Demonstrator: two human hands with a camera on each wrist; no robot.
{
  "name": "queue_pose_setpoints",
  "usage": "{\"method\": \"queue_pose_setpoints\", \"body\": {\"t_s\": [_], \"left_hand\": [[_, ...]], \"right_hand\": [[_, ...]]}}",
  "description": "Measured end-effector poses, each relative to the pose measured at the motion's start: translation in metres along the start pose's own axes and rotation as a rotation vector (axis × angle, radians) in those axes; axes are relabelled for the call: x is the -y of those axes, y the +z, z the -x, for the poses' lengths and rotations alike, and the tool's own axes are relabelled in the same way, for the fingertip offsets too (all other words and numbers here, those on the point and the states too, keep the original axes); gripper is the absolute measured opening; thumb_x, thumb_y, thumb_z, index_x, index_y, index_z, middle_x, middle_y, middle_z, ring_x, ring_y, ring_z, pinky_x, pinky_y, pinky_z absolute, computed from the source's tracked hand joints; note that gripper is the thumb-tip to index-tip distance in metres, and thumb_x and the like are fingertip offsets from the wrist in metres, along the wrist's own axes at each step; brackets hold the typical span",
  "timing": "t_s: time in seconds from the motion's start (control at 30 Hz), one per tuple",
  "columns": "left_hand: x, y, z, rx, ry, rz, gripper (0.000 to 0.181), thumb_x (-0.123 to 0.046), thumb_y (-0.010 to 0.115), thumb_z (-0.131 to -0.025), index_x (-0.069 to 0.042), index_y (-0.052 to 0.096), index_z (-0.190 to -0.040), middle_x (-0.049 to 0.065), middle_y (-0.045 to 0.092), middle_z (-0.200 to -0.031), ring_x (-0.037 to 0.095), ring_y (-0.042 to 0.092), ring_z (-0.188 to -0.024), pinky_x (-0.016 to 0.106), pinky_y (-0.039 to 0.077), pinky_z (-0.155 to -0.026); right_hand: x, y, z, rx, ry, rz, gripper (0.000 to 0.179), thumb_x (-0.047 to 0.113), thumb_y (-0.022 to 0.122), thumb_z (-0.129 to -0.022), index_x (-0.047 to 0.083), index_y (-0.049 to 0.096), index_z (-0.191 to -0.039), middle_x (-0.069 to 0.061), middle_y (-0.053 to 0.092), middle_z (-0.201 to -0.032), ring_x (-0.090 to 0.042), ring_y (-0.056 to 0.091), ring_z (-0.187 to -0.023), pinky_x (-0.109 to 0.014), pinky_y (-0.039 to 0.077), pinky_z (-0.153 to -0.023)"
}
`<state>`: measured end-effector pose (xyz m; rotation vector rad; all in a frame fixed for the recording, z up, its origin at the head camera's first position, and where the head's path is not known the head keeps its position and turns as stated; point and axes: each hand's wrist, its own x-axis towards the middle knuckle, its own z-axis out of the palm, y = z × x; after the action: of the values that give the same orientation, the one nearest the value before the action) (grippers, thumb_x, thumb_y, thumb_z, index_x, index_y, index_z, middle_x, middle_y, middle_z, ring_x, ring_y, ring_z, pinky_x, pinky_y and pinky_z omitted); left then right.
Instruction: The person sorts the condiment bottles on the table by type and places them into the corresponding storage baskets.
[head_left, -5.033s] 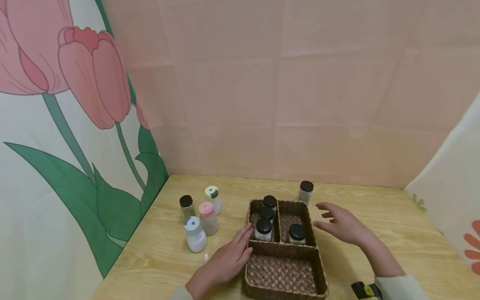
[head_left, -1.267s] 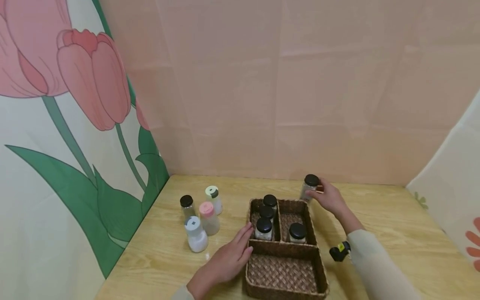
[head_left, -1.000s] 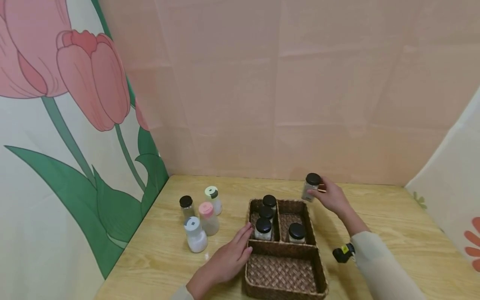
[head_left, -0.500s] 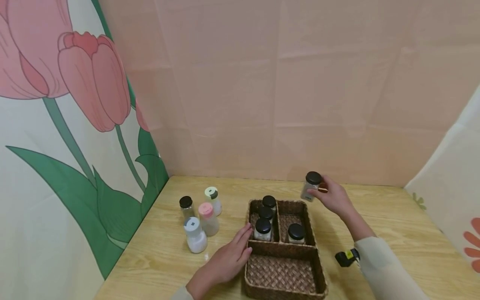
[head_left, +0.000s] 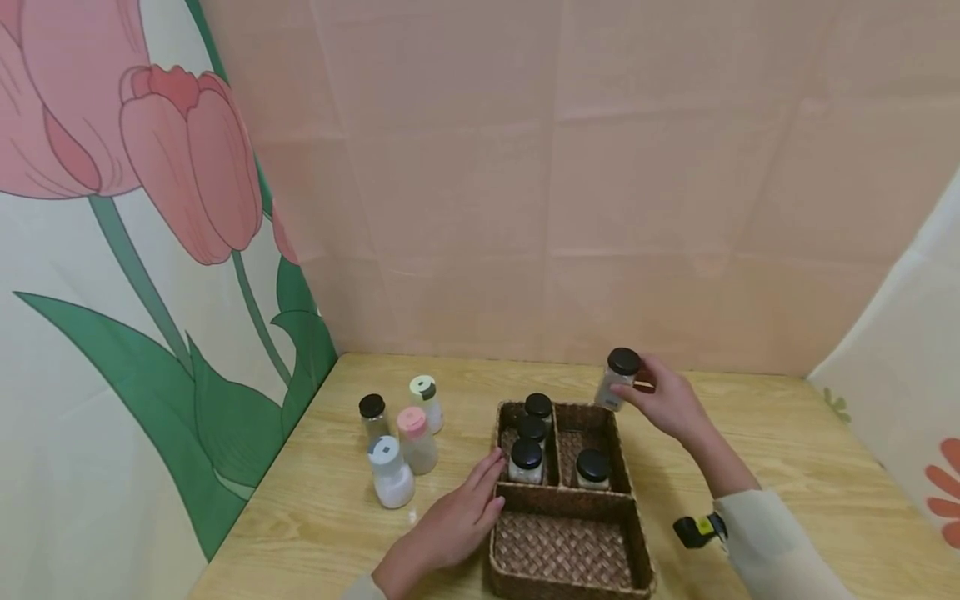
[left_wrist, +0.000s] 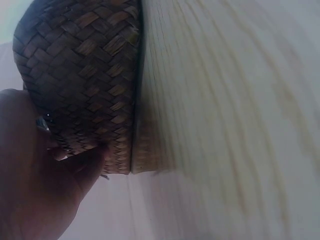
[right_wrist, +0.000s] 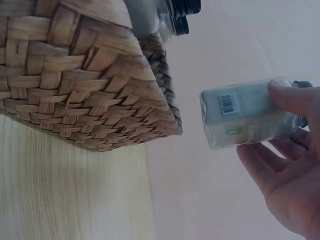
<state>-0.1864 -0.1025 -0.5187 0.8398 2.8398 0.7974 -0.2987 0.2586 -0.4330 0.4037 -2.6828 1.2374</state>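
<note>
Four containers stand loose on the bench (head_left: 300,517), left of centre in the lower frame: black-capped jar (head_left: 376,425), white-capped bottle (head_left: 393,485), pink-capped bottle (head_left: 418,447), green-capped bottle (head_left: 430,410). All upright, outside the basket (head_left: 597,501); whether these count as work left, cannot tell.

Left hand (head_left: 459,521), lower centre: fingers extended, not clenched, fingertips and thumb touching the basket's left side, probably to steady it.

Basket, lower centre-right. Upper-left compartment: row of three black-capped jars (head_left: 527,465), little slack. Upper-right compartment: one black-capped jar (head_left: 593,470) at its near end, room behind it. Wide lower compartment shows bare weave. Reads as four jars placed, a fifth under way.

Held jar (head_left: 609,393) at the basket's upper-right corner, tilted, black cap up. Right hand (head_left: 669,404) pinches it near the cap, thumb against fingers. Right wrist view: jar base apart from the woven corner, so not yet in.

Edges: basket rim stands between jar base and compartment; likely snag if carried low. Bench's back edge and pink backdrop (head_left: 555,183) lie close behind the held jar. Best room: right of the basket, bare bench out to the right-hand cloth (head_left: 885,367).
</note>
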Motion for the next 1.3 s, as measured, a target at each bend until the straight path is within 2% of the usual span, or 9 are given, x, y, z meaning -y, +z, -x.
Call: {"method": "queue_pose_setpoints", "body": {"t_s": [0.57, 0.9, 1.07, 1.3], "left_hand": [[-0.002, -0.001, 0.001, 0.002, -0.006, -0.002, 0.058, -0.044, 0.021, -0.111, -0.022, 0.013, -0.165, -0.005, 0.004, -0.171, 0.025, 0.036, -0.148, 0.047, 0.042, -0.114], [-0.001, 0.002, -0.001, -0.005, 0.003, -0.005, 0.058, -0.042, 0.022, -0.111, -0.021, 0.015, -0.164, -0.004, 0.005, -0.171, 0.025, 0.037, -0.147, 0.046, 0.043, -0.113], [-0.002, 0.001, 0.0, -0.004, 0.0, -0.009, 0.058, -0.044, 0.021, -0.111, -0.021, 0.014, -0.164, -0.006, 0.003, -0.171, 0.025, 0.037, -0.147, 0.046, 0.043, -0.113], [-0.008, -0.005, 0.003, -0.015, 0.004, -0.009, 0.058, -0.039, 0.025, -0.112, -0.018, 0.016, -0.164, -0.001, 0.005, -0.171, 0.028, 0.036, -0.148, 0.049, 0.043, -0.112]], "right_hand": [[0.014, 0.004, 0.015, 0.008, -0.05, -0.011, 0.063, 0.037, 0.068, -0.098, 0.007, 0.046, -0.148, -0.023, 0.061, -0.131, -0.046, 0.06, -0.121, -0.056, 0.056, -0.093], [0.016, 0.007, 0.023, 0.005, -0.057, -0.01, 0.063, 0.04, 0.069, -0.097, 0.01, 0.047, -0.148, -0.02, 0.062, -0.13, -0.044, 0.061, -0.12, -0.054, 0.057, -0.092], [0.016, 0.009, 0.027, 0.013, -0.043, -0.025, 0.064, 0.04, 0.069, -0.097, 0.009, 0.046, -0.148, -0.021, 0.063, -0.13, -0.045, 0.062, -0.118, -0.053, 0.058, -0.09], [0.014, 0.015, 0.03, 0.04, -0.015, -0.037, 0.066, 0.043, 0.07, -0.095, 0.01, 0.047, -0.147, -0.02, 0.062, -0.132, -0.046, 0.061, -0.12, -0.053, 0.059, -0.09]]}}
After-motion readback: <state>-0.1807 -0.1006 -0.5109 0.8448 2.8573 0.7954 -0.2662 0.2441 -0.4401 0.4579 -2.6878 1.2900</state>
